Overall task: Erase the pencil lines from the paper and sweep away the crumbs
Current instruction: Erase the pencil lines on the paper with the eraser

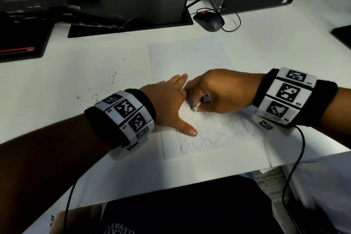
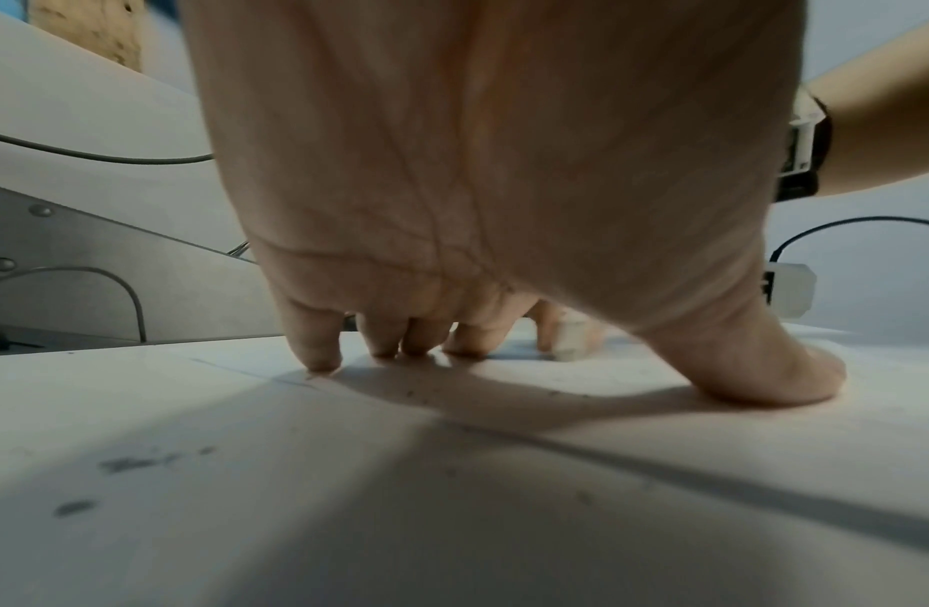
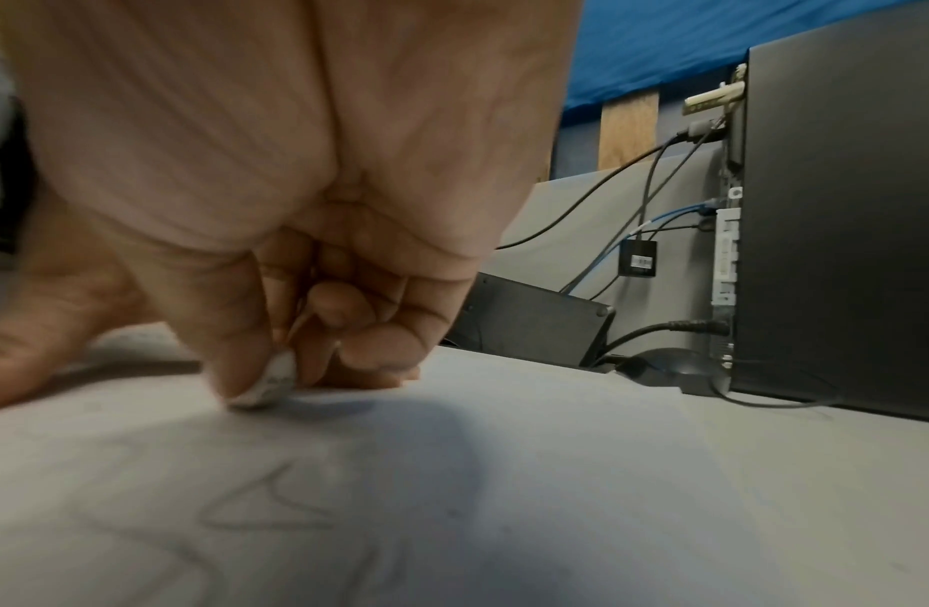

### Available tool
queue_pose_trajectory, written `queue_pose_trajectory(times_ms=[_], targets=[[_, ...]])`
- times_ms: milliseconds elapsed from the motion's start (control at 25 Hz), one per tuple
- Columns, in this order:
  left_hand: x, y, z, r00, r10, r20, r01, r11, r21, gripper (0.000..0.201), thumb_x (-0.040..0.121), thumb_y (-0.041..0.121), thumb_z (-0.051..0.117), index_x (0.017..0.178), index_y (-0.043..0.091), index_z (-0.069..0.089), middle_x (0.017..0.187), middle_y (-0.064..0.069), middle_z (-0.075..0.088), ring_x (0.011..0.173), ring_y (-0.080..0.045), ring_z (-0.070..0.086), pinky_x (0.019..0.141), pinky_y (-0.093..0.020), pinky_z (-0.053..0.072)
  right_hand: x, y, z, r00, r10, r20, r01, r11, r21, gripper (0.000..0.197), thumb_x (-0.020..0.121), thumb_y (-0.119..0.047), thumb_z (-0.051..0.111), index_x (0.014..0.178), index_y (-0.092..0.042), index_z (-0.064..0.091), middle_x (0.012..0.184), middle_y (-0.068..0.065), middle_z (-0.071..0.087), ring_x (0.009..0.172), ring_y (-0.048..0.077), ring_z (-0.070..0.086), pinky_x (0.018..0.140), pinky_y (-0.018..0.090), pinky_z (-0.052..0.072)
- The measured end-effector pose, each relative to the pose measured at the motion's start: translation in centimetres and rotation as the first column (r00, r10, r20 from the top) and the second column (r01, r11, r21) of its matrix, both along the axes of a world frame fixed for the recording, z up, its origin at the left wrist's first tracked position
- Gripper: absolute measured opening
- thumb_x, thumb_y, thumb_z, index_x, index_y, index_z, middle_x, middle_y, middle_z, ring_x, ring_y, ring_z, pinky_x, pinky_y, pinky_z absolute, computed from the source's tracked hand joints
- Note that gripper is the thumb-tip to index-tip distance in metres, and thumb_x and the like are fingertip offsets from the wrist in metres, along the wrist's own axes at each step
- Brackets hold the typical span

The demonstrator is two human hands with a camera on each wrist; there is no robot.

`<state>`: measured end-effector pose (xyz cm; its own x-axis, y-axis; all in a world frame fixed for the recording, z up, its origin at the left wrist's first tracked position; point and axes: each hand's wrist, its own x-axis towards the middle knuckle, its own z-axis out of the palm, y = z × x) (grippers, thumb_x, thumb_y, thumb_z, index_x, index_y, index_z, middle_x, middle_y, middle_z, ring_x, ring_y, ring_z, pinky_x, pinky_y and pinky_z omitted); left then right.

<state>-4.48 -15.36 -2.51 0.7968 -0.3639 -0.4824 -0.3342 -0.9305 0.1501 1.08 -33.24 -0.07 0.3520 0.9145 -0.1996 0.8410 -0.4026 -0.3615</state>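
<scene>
Right hand pinches the eraser on the paper while the left hand presses flat, fingers straight; rub too hard and the sheet probably creases, smearing pencil lines.

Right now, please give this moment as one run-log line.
left hand: flat, pressing white paper sheet | right hand: pinching small white eraser on wavy pencil lines | dark crumbs: on white desk, unswept

white paper flat, wavy pencil lines
</scene>
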Motion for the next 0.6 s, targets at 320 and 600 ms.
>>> queue_pose_trajectory(times_ms=[320, 600], targets=[[-0.2, -0.3, 0.4, 1.0, 0.005, 0.005, -0.006, 0.999, 0.045, 0.129, 0.064, 0.087, 0.056, 0.159, 0.023, -0.003, 0.165, -0.004, -0.018, 0.152, -0.019, -0.012, 0.122, -0.04, 0.01, -0.2, -0.4, 0.0, 0.999, -0.016, -0.041, 0.016, 1.0, 0.011, 0.014, 0.08, -0.015, 0.069, 0.093, -0.018, 0.074, 0.089, -0.007, 0.066, 0.073, 0.01, 0.058, 0.066, 0.023, 0.045], [-0.3, -0.5, 0.7, 1.0, -0.014, 0.003, 0.013, 0.996, 0.088, 0.131, 0.066, 0.086, 0.054, 0.158, 0.019, -0.01, 0.165, -0.005, -0.019, 0.152, -0.02, -0.011, 0.122, -0.041, 0.01, -0.3, -1.1, 0.2, 1.0, 0.015, -0.005, -0.015, 1.0, 0.007, 0.012, 0.081, -0.015, 0.069, 0.092, -0.016, 0.075, 0.079, -0.01, 0.058, 0.069, 0.01, 0.056, 0.061, 0.017, 0.041]])
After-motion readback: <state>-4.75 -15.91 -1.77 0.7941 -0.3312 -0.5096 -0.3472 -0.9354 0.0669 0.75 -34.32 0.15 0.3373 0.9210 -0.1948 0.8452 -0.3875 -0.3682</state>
